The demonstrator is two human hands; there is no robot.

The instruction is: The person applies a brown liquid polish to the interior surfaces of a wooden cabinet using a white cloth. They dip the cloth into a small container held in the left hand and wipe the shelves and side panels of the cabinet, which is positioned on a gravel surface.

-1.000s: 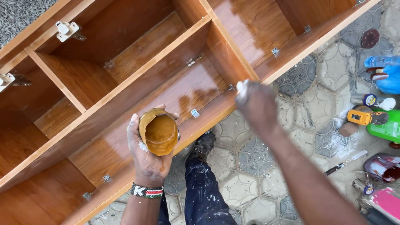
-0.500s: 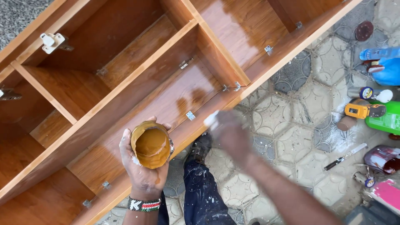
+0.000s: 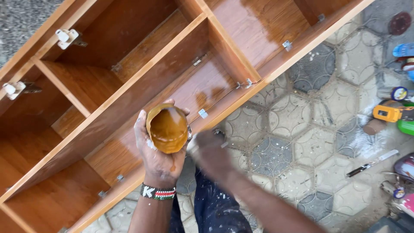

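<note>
My left hand [image 3: 157, 157] grips a cut-open plastic container [image 3: 167, 128] coated inside with amber-brown varnish, held above the front edge of a wooden cabinet [image 3: 129, 99] lying on its back. My right hand [image 3: 210, 152] is blurred, close beside the container on its right, with something pale just showing at its fingers; what it holds is unclear. The cabinet's inner panels look glossy and wet in patches. A beaded wristband circles my left wrist.
White hinge plates [image 3: 67, 36] sit on the cabinet's left edge. On the hexagon-paved ground [image 3: 297, 142] at right lie a knife [image 3: 373, 163], a yellow tool [image 3: 390, 113], a green bottle [image 3: 406, 127] and a round disc [image 3: 399, 22]. My paint-spattered trousers [image 3: 211, 207] are below.
My right hand has swept from the cabinet's front edge down and left to beside the container. My left hand with the container has stayed about where it was.
</note>
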